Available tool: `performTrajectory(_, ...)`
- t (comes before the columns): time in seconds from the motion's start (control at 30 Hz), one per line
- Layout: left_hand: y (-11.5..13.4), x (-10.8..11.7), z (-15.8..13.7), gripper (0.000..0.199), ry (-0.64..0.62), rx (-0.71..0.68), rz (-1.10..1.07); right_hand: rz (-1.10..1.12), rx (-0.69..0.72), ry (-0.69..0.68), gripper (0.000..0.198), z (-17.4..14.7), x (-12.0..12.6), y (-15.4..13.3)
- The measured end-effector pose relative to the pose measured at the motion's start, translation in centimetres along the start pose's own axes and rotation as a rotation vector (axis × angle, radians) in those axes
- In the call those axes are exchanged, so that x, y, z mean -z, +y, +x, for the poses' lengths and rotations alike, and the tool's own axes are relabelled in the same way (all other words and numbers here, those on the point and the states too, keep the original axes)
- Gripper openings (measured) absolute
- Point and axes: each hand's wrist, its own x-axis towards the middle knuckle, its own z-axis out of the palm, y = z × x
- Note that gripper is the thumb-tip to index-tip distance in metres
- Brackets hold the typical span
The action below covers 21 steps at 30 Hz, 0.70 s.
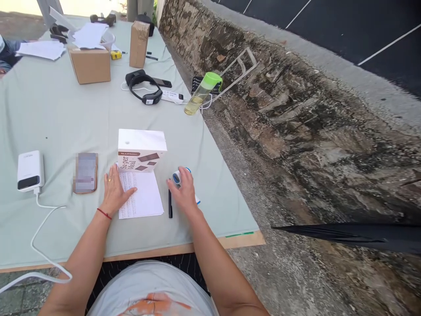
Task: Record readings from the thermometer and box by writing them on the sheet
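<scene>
The left hand [115,191] lies open, fingers spread, along the left edge of the printed paper [146,197] on the tabletop [217,206], just in front of the white box [142,149]. The right hand [184,188] curves over a small white-and-blue object [176,177], though whether it grips it I cannot tell. A black pen [170,205] lies between paper and right hand, and a phone [86,173] sits left of the box
</scene>
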Motion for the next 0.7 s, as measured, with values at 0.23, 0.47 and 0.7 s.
performTrajectory(0.23, -1.1, -1.0, 0.8, 0.098, 0.086, 0.035, -0.017, 0.560, -0.041, -0.223, 0.061, 2.6, -5.1, -5.5)
performTrajectory(0.47, -0.4, -0.3, 0.7, 0.090, 0.194, -0.074, -0.244, 0.648, -0.116, -0.180, 0.057, 2.4, -4.3, -7.0)
performTrajectory(0.7, 0.0, -0.3, 0.8, 0.063, 0.283, -0.126, -0.516, 0.635, -0.121, -0.134, 0.059, 1.9, -4.4, -7.4)
